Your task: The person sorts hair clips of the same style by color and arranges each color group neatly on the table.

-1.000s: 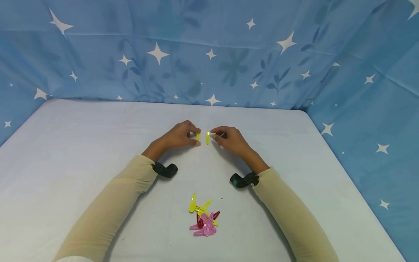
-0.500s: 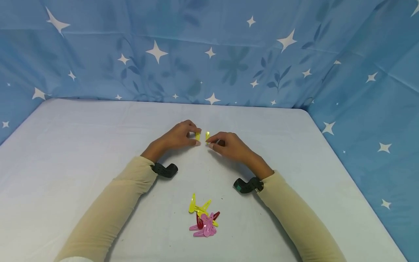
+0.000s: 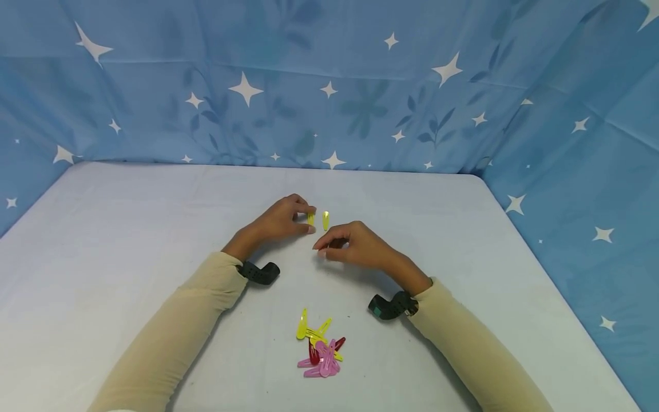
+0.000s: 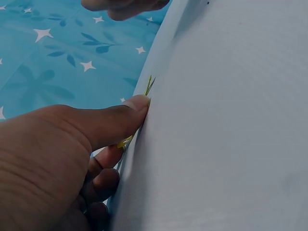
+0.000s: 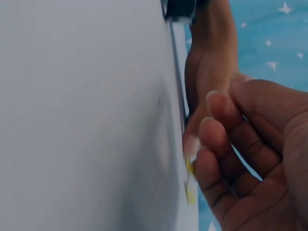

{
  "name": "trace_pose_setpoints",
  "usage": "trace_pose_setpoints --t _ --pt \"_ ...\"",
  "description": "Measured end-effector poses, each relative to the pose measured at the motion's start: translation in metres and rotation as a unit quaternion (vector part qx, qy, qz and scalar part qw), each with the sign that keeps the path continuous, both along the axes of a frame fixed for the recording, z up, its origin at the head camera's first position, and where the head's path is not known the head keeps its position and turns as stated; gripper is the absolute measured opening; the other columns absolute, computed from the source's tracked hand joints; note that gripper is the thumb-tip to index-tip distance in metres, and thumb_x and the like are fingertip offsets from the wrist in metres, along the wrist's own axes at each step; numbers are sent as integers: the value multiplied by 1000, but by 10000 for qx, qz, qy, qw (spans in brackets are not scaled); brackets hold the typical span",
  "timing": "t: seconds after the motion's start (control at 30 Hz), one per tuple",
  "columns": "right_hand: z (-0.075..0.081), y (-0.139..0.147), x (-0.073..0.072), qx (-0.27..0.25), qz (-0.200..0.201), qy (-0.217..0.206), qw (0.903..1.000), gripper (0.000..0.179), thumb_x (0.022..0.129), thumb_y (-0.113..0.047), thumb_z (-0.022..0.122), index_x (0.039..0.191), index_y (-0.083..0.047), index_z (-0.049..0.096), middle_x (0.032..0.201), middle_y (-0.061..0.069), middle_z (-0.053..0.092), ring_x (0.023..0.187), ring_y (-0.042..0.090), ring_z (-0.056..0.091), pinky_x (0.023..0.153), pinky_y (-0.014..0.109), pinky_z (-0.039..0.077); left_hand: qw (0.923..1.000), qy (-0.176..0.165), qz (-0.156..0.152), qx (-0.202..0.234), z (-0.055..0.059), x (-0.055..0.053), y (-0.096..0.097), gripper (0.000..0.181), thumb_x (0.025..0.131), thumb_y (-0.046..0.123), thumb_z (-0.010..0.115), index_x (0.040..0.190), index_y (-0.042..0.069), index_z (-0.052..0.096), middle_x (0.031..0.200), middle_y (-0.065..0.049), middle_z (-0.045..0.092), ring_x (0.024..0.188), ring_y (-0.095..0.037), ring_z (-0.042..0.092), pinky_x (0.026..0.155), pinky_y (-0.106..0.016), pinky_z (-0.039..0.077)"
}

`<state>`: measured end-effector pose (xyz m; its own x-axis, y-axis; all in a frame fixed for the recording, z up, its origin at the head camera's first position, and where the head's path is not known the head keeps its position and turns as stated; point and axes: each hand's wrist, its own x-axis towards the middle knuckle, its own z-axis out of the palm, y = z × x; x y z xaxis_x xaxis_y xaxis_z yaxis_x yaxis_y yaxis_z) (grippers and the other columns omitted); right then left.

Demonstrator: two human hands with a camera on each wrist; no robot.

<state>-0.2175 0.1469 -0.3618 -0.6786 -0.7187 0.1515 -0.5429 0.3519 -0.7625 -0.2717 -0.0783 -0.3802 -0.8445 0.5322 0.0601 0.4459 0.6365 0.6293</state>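
Observation:
My left hand pinches a yellow snap hair clip between thumb and index finger, down at the white tabletop. In the left wrist view, the thumb covers part of the yellow. Just to the right, a second yellow hair clip lies upright in line beside it. Nearer to me, my right hand hovers over the cloth, fingers loosely bent and nothing between them. The right wrist view shows its curled fingers empty, with blurred yellow clips beyond.
A loose pile of hair clips lies at the near middle of the table: yellow clips, red clips and pink clips overlap. A blue star-patterned curtain hangs behind the white table and along its right side.
My right hand has moved from beside the second yellow clip toward me and slightly left, away from it. The left hand keeps its place on the first clip.

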Motion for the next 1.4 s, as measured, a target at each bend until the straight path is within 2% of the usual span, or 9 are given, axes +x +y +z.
trace_pose_setpoints --t 0.13,0.27,0.37,0.53,0.77,1.0,1.17,1.3,1.4 --pt "9 -12 13 181 194 -141 9995 15 89 -4 69 102 -7 76 95 -6 72 82 8 63 71 33 52 10000 44 -4 -19 1 1 0 50 88 21 74 132 3 60 122 -17 52 99 -26 51 86 -40 42" --pt "14 -24 25 241 630 -384 9970 15 90 -7 70 103 -7 76 93 -8 72 82 7 62 70 33 53 10000 57 -28 -13 1 1 -1 50 88 21 73 133 2 59 124 -18 52 101 -27 51 87 -41 42" --pt "13 -29 32 291 892 -520 9942 16 90 -5 69 104 -6 76 94 -8 71 84 5 62 75 31 52 10000 63 -68 21 0 1 -1 50 88 21 74 132 2 60 122 -17 52 99 -26 51 86 -40 43" --pt "8 -31 36 352 1199 -794 9890 18 90 -2 67 105 -5 75 97 -8 71 91 4 62 84 28 50 9997 181 -128 63 -3 0 0 49 88 19 74 131 1 60 120 -17 53 96 -26 51 84 -40 43" --pt "2 -31 39 446 1894 -1171 9739 16 89 -2 70 104 -4 75 98 -7 69 93 5 60 87 26 48 9996 217 -155 83 -1 4 1 49 88 18 74 131 0 60 121 -19 53 96 -27 52 84 -40 43" --pt "2 -32 43 594 2220 -950 9686 17 89 -4 71 105 -6 76 100 -8 67 97 4 58 87 25 46 9993 334 -129 94 0 5 0 49 87 18 74 130 0 61 121 -18 53 98 -28 53 86 -41 44" --pt "5 -33 47 1033 2262 -738 9658 21 86 -12 75 107 -12 75 100 -12 64 97 2 56 88 22 45 9992 346 -155 125 -4 3 -1 49 87 19 74 130 -1 61 122 -17 53 99 -27 52 87 -41 43" --pt "8 -35 49 1416 2277 -461 9623 25 85 -17 78 109 -14 74 98 -13 62 95 2 53 88 21 41 9994 301 -111 94 -4 3 -1 49 88 19 74 131 0 60 123 -17 53 99 -27 52 86 -41 43" --pt "10 -34 50 1617 2225 -405 9606 26 84 -18 78 110 -16 74 95 -13 60 94 2 52 87 22 40 9996 258 -90 93 -2 4 0 49 88 19 74 131 0 60 123 -17 52 99 -27 52 86 -40 43"
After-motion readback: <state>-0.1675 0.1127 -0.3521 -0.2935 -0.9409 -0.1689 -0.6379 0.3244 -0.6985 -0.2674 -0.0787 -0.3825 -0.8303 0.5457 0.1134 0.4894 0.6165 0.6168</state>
